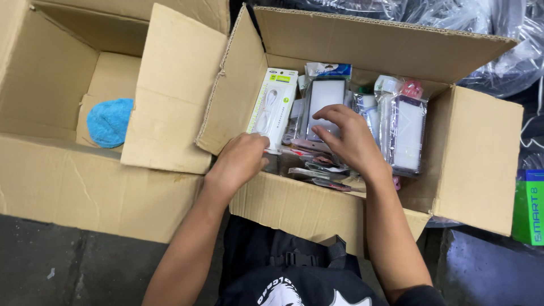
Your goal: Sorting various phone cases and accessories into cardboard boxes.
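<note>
From the head camera, looking down: an open cardboard box [362, 51] stands in front of the person, packed with small retail packages in clear plastic; both bare hands are down inside it.

The right hand [347, 136] lies with fingers spread and bent over an upright phone-case package [324, 96], fingertips touching its lower front; it is not closed around it, more pressing and sorting than gripping. The left hand [241, 161] is loosely curled at the box's 8 o'clock corner, its fingertips at the bottom edge of a white cable package [273, 105]; whether it pinches that package I cannot tell.

At 3 o'clock of the right hand stands a bagged case with a dark rim [405, 133]; flat blister packs [317, 167] lie under both hands.

These packages look light and stiff-backed, with slick plastic fronts that would likely slide against each other; I would judge the safest hold is by the card edges, thumb on one face and fingers behind, rather than on the glossy window.

At 9 o'clock a second cardboard box [51, 85] stands open, holding a blue fuzzy pad [110, 122]; a green carton [530, 207] shows at the far 3 o'clock edge.
</note>
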